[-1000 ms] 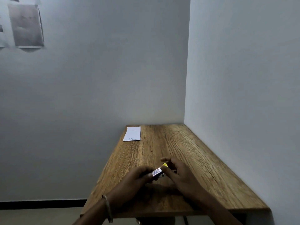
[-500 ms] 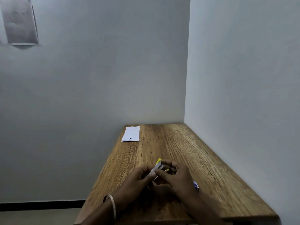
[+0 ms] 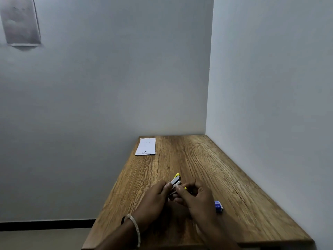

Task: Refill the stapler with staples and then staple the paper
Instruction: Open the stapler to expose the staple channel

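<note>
A wooden table [image 3: 225,170] stretches ahead of the hands into the corner where two pale walls [image 3: 111,83] meet. High up and far to the left of the hands, a grey sheet [image 3: 20,22] hangs on the wall. A dark skirting strip [image 3: 45,225] runs along the floor, low to their left.

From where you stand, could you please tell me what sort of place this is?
Probably a plain room corner used as a desk: a brown wooden tabletop against bare pale walls, with a white paper sheet.

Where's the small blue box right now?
Head view: the small blue box lies on the wooden table, just right of the right hand, near the table's front.
</note>
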`<state>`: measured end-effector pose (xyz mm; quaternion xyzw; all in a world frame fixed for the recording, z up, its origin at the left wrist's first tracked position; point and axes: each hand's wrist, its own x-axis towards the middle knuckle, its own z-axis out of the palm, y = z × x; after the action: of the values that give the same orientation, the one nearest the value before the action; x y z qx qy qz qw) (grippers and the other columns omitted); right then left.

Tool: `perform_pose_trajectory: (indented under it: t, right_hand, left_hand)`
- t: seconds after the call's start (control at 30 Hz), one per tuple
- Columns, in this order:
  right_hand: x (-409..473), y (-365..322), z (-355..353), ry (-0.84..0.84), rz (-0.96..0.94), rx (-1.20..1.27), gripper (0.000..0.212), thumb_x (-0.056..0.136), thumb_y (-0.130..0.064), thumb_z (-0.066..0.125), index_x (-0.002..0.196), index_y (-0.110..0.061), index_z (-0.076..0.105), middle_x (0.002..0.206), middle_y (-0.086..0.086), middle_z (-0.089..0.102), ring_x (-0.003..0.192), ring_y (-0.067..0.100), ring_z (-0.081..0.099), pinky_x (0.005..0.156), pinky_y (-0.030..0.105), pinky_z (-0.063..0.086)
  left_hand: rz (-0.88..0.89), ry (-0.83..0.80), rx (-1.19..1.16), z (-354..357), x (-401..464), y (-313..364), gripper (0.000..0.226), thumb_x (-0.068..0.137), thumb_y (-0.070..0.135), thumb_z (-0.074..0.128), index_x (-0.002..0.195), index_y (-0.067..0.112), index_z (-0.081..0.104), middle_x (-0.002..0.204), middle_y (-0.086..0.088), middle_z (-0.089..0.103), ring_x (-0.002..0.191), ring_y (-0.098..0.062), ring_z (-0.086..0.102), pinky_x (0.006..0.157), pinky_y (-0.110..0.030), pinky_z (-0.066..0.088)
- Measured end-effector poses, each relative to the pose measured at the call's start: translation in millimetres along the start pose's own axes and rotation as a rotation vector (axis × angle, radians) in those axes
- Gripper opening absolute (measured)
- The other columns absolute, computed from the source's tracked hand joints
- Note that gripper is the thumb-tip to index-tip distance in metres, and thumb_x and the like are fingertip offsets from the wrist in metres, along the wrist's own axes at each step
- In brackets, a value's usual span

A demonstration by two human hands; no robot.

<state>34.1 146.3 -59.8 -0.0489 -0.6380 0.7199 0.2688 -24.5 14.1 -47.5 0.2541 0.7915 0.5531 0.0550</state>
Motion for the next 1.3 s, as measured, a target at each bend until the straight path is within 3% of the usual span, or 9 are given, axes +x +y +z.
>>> perform_pose_trajectory:
  t: [0.13,0.27,0.5,0.77,0.93,1.03,1.13,1.23,1.3]
  right_hand:
    - [2,1,-2,-0.006,0.044,-0.004,0.006,0.086,-0.007,0.073,0.088,-0.006,0.067,0.085,0.011,0.075,0.079,0.023,0.076,0.064,0.029,0.06]
    - [1,-1,1,-0.048,0.048,0.009,0.004,0.088,-0.01,0.07,0.086,-0.012,0.073,0.081,0.007,0.077,0.074,0.019,0.075,0.059,0.024,0.058]
    - [0,1,3,-0.106,0.027,-0.081,0.017,0.091,-0.013,0.065,0.078,-0.018,0.075,0.075,0.011,0.076,0.073,0.025,0.074,0.065,0.035,0.061]
    - [-1,2,2,-0.101,0.122,0.085,0.008,0.081,-0.015,0.078,0.084,-0.014,0.071,0.081,0.012,0.074,0.074,0.02,0.073,0.066,0.033,0.058]
    - [-1,-2,0,-0.156,0.132,0.159,0.018,0.075,-0.02,0.082,0.085,-0.009,0.07,0.082,0.011,0.073,0.08,0.023,0.072,0.072,0.039,0.059]
    - [-3,-2,-2,-0.124,0.096,0.12,0.013,0.072,-0.018,0.081,0.08,-0.015,0.071,0.079,0.01,0.073,0.074,0.019,0.072,0.065,0.033,0.059]
    - [-9,0,-1,-0.128,-0.04,-0.048,0.021,0.076,0.001,0.078,0.073,-0.017,0.068,0.075,0.007,0.074,0.067,0.012,0.07,0.059,0.024,0.056]
    - [-12,3,-1,-0.095,-0.112,-0.104,0.022,0.074,0.005,0.079,0.073,-0.014,0.068,0.075,0.008,0.075,0.067,0.013,0.07,0.06,0.026,0.057]
    - [-10,5,-2,-0.084,-0.141,-0.103,0.018,0.073,0.0,0.082,0.078,-0.009,0.067,0.077,0.01,0.075,0.069,0.014,0.069,0.064,0.03,0.057]
  left_hand:
    - [0.003,-0.031,0.008,-2,0,3,0.035,0.103,0.035,0.044,0.101,0.004,0.061,0.088,-0.008,0.061,0.077,-0.018,0.053,0.071,-0.034,0.043]
    - [-0.006,-0.116,0.005,-10,3,10,0.041,0.101,0.045,0.043,0.102,0.01,0.064,0.094,-0.015,0.066,0.08,-0.015,0.059,0.072,-0.029,0.047]
    - [0.113,-0.025,0.087,0,-5,5,0.036,0.101,0.042,0.039,0.088,0.015,0.057,0.076,0.006,0.055,0.065,-0.001,0.047,0.065,-0.02,0.039]
    - [0.104,-0.006,-0.087,7,-9,10,0.039,0.104,0.035,0.039,0.104,0.001,0.058,0.087,-0.006,0.059,0.079,-0.014,0.054,0.074,-0.033,0.044]
    - [0.001,0.024,-0.275,18,-8,13,0.042,0.103,0.037,0.04,0.106,0.0,0.06,0.095,-0.024,0.062,0.086,-0.023,0.058,0.078,-0.04,0.046]
    - [-0.087,0.005,-0.382,20,-5,14,0.045,0.103,0.042,0.039,0.098,0.004,0.062,0.089,-0.015,0.064,0.083,-0.022,0.06,0.075,-0.038,0.048]
    - [-0.266,0.138,-0.482,9,7,14,0.045,0.104,0.043,0.035,0.079,0.01,0.053,0.075,-0.012,0.052,0.07,-0.022,0.049,0.068,-0.036,0.039]
    - [-0.353,0.125,-0.472,2,13,11,0.044,0.103,0.045,0.037,0.082,0.01,0.056,0.077,-0.013,0.054,0.076,-0.026,0.049,0.073,-0.039,0.04]
    - [-0.433,0.105,-0.576,2,11,10,0.044,0.101,0.046,0.041,0.084,0.01,0.057,0.073,-0.01,0.057,0.069,-0.025,0.053,0.068,-0.034,0.045]
